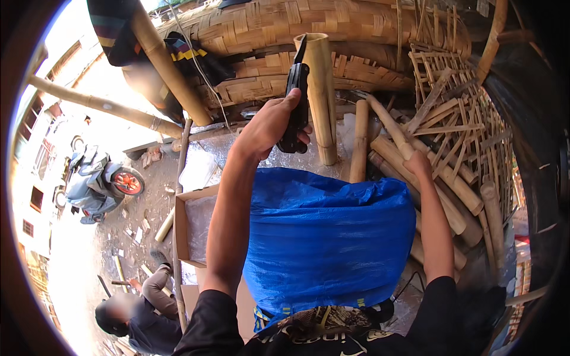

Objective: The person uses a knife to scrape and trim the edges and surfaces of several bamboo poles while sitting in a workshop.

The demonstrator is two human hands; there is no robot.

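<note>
My left hand [268,123] is wrapped round the black handle of a knife [295,104], whose dark pointed blade rises up and away from me. Behind the blade a wide bamboo tube [321,101] stands upright with its hollow end on top. Out to the right, my right hand [419,164] is closed round a slim bamboo pole [387,123] lying slanted over a heap of cut bamboo [448,207]. A blue tarp [332,237] covers my lap between both arms.
Woven bamboo matting [261,29] runs across the back. A bamboo lattice [469,124] leans at the right, and a cardboard box [181,228] sits left of the tarp. Further left are a seated person [145,320] and a parked motorcycle [98,184]; another person [145,77] is partly visible behind a post.
</note>
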